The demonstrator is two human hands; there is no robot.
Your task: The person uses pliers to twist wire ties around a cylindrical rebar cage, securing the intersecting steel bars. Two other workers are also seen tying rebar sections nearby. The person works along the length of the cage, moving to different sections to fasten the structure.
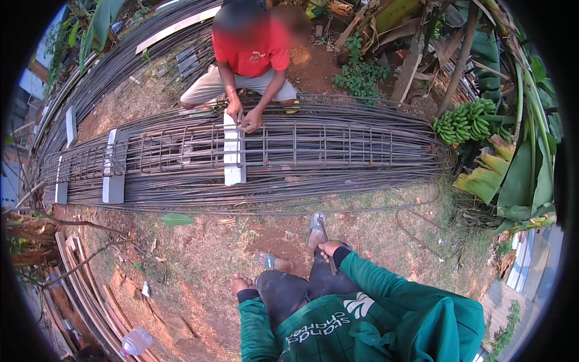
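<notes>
My right hand, in a green sleeve with a dark cuff, is closed round a thin dark metal rod. The rod points away from me above my right sandal. Near my left knee, my left hand has its fingers curled in; anything inside is hidden. Across from me lies a long rebar cage of bars and square ties. It rests on pale blocks over a bed of steel bars. Another person in a red shirt squats on the far side, both hands on the cage beside the middle block.
A green banana bunch hangs by the cage's right end. Timber planks lie at the left, with a dry branch above them. A clear plastic bottle sits at lower left. Metal sheets are at the right.
</notes>
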